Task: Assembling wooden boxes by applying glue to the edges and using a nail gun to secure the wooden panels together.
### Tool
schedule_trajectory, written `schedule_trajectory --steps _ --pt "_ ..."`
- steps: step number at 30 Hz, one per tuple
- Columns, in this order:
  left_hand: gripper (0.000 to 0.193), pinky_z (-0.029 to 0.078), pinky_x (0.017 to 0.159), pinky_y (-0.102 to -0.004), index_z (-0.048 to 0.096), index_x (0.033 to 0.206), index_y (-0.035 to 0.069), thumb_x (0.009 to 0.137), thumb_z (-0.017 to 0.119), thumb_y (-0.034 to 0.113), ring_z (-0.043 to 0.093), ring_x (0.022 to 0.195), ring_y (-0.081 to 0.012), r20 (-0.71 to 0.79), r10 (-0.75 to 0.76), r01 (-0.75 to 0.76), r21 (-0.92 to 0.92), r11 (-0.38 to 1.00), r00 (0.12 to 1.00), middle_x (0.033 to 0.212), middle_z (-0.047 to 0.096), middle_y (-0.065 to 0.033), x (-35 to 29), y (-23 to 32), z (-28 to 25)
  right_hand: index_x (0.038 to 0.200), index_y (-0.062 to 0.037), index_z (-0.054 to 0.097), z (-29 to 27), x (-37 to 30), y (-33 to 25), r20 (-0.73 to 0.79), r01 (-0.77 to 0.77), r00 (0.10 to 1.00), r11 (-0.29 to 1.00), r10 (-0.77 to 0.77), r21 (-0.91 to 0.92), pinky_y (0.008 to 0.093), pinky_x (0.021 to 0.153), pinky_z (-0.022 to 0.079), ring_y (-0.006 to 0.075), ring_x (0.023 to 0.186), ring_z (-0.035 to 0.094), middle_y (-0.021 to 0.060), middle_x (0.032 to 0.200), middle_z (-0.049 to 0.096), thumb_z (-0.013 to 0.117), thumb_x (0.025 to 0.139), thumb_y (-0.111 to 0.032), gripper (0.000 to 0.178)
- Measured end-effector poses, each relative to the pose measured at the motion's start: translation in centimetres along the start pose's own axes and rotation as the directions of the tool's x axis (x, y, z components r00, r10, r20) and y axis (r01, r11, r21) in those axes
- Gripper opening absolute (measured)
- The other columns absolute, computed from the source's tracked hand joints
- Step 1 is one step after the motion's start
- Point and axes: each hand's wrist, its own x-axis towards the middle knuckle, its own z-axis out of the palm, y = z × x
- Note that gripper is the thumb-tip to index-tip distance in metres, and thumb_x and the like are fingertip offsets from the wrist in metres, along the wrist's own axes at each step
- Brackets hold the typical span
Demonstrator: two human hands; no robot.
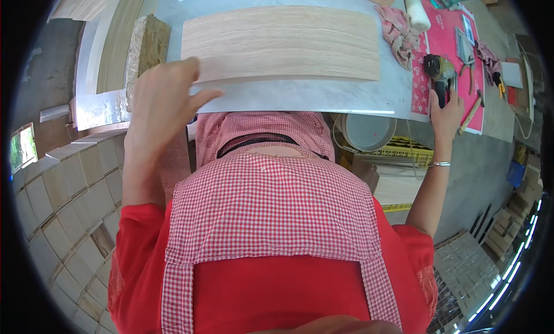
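A pale wood-grained board (280,42) lies lengthwise on the white marbled tabletop (300,97). My left hand (164,97) is at the board's left end, thumb spread away from the curled fingers, with nothing visible in it. I cannot tell whether its fingertips touch the board. At the table's right, my right hand (446,112) has its fingers around the black handle of what looks like a nail gun (441,70), with a black end and brass-coloured body. The tool rests over a pink mat (424,100).
A coarse wood block (149,48) and stacked boards (118,39) stand at the left. A crumpled pink cloth (399,34), a white bottle (417,12) and a hammer (471,113) lie around the mat. Below the table edge sits a round bucket (368,132).
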Motion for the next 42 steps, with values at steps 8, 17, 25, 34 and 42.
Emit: schedule_trajectory --steps 8,17,25,34,42 --pt "0.068 0.041 0.098 -0.0520 0.063 0.107 -0.001 0.060 0.082 0.044 0.052 0.114 -0.0356 -0.612 0.584 -0.367 0.455 0.812 0.533 0.115 0.058 -0.0244 10.7 9.2 6.3 0.131 0.0004 0.048 3.2 1.7 2.0 0.222 -0.154 0.962 0.987 0.161 -0.048 0.0519 0.085 0.050 0.0458 0.096 0.063 0.0291 0.106 0.064 0.073 0.077 -0.028 0.066" --pt "0.077 0.040 0.101 -0.0501 0.064 0.109 0.001 0.054 0.087 0.050 0.050 0.123 -0.0378 -0.213 0.459 -0.492 -0.140 0.859 0.863 0.131 0.053 -0.0258 12.8 11.5 7.0 0.108 0.0017 0.062 -5.6 4.2 0.3 0.394 -0.272 0.897 0.952 0.199 0.140 0.0377 0.061 0.050 0.0287 0.070 0.067 0.0167 0.079 0.067 0.073 0.079 -0.025 0.041" --pt "0.069 0.041 0.098 -0.0519 0.063 0.107 -0.002 0.058 0.082 0.042 0.051 0.116 -0.0369 -0.105 0.470 -0.481 -0.239 0.843 0.876 0.117 0.056 -0.0251 13.0 10.9 5.3 0.102 -0.0007 0.065 -16.5 0.6 -12.5 0.574 -0.531 0.789 0.713 0.219 0.459 0.0241 0.042 0.035 0.0060 0.048 0.047 0.0000 0.074 0.062 0.080 0.081 -0.016 0.031" --pt "0.070 0.040 0.099 -0.0524 0.063 0.108 -0.003 0.057 0.082 0.042 0.050 0.115 -0.0376 -0.127 0.471 -0.487 -0.276 0.829 0.873 0.117 0.055 -0.0254 12.9 10.7 5.0 0.107 -0.0006 0.065 -16.8 0.2 -13.5 0.602 -0.502 0.783 0.729 0.156 0.465 0.0232 0.045 0.037 0.0047 0.054 0.049 0.0008 0.084 0.065 0.080 0.082 -0.013 0.032" --pt "0.057 0.043 0.095 -0.0446 0.072 0.099 0.006 0.057 0.085 0.043 0.052 0.120 -0.0309 -0.245 0.444 -0.494 -0.209 0.844 0.862 0.121 0.060 -0.0184 12.7 11.2 6.8 0.107 -0.0002 0.066 -16.6 0.1 -14.0 0.630 -0.516 0.764 0.716 0.138 0.469 0.0224 0.044 0.038 0.0043 0.056 0.050 0.0013 0.087 0.066 0.079 0.083 -0.015 0.031"
